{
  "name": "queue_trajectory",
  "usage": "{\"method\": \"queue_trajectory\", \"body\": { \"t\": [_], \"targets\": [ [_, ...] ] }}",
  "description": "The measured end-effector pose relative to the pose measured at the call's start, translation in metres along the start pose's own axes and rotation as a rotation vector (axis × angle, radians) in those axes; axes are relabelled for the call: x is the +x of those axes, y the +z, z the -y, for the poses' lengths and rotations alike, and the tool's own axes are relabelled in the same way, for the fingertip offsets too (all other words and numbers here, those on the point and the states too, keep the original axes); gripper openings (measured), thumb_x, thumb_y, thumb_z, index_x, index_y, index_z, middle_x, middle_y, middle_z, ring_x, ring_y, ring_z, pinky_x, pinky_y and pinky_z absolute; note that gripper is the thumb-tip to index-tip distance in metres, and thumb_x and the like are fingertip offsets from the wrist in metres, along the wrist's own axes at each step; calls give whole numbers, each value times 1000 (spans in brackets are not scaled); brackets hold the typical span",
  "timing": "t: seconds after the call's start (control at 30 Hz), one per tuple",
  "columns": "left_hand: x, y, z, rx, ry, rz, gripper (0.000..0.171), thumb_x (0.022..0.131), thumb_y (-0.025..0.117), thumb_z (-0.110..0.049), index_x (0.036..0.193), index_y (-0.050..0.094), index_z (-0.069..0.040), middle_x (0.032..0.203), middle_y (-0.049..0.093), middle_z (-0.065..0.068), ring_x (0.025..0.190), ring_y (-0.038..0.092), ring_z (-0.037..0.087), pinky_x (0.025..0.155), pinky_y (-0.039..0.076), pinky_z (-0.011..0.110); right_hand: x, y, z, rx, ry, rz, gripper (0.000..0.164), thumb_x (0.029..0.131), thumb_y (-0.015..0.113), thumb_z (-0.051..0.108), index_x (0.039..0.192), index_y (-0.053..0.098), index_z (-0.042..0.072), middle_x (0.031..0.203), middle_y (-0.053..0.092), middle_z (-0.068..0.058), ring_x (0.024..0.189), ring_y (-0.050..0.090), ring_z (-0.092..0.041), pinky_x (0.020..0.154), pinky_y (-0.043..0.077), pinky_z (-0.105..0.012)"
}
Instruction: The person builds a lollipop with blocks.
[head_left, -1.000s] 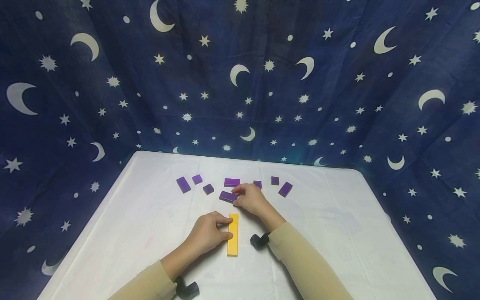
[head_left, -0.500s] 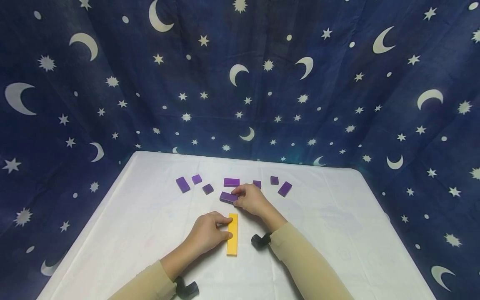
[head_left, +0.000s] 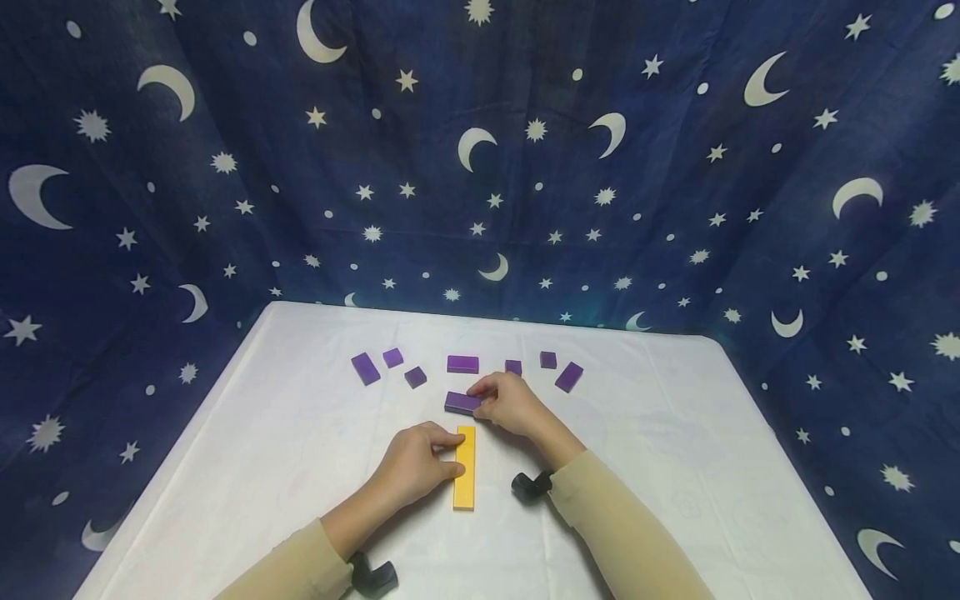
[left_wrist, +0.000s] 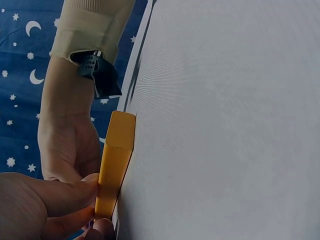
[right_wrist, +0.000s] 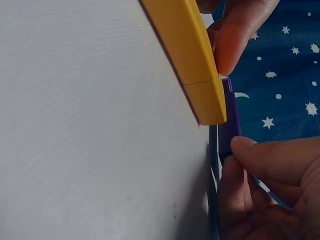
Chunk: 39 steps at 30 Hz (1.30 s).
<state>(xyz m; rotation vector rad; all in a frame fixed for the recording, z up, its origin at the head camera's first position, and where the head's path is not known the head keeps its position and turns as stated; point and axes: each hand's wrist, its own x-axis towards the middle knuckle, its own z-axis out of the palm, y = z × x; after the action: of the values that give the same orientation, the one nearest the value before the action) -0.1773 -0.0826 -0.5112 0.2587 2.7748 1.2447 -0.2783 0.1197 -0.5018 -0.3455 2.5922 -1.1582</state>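
A long yellow block (head_left: 465, 487) lies lengthwise on the white table, pointing away from me. My left hand (head_left: 416, 467) holds it from the left, with thumb and forefinger on its edge; the left wrist view shows further fingertips (left_wrist: 102, 229) at its far end. Just beyond it, my right hand (head_left: 513, 407) pinches a purple rectangular block (head_left: 461, 403) at its right end. The right wrist view has this purple block (right_wrist: 229, 120) between thumb and fingers, past the end of the yellow block (right_wrist: 185, 50). A gap separates the two blocks in the head view.
Further back lie other purple pieces: rectangular blocks (head_left: 462, 364) at centre, left (head_left: 366, 368) and right (head_left: 569, 377), and several small cubes (head_left: 416, 377) between them. A dark blue curtain (head_left: 480, 167) with moons and stars stands behind the table (head_left: 300, 433).
My right hand has drawn the purple block slightly toward me and to the right, away from the purple block behind it. My left hand and the yellow block have stayed put.
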Motion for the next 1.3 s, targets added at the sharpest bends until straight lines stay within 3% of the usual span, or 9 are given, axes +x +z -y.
{"method": "queue_trajectory", "body": {
  "t": [0.27,0.53,0.7,1.3],
  "targets": [
    [0,0,0,-5,0,-1,41,78,96,-20,117,85,-14,107,80,-4,81,57,10,72,48,25,-8,-3,-4,-42,-17,19,26,89,82,6,113,82,17,91,68,-3,68,63,-16,61,51,-28],
    [1,0,0,2,2,1,41,79,96,-21,118,84,-15,109,80,-5,84,60,10,75,50,27,-11,-3,-6,-68,-50,42,26,89,85,8,113,82,17,95,68,-1,79,60,-17,73,50,-31],
    [1,1,1,8,5,-4,41,79,96,-21,118,85,-16,110,81,-4,88,63,11,78,52,29,-12,-2,-7,-64,-52,51,27,89,85,7,113,82,18,93,68,-1,77,60,-16,73,51,-31],
    [0,0,0,3,10,-12,41,79,95,-20,118,84,-15,110,81,-4,80,57,9,71,48,24,-16,-3,-9,-48,-86,57,26,89,85,7,112,83,18,92,67,0,77,59,-15,73,51,-29]
  ]
}}
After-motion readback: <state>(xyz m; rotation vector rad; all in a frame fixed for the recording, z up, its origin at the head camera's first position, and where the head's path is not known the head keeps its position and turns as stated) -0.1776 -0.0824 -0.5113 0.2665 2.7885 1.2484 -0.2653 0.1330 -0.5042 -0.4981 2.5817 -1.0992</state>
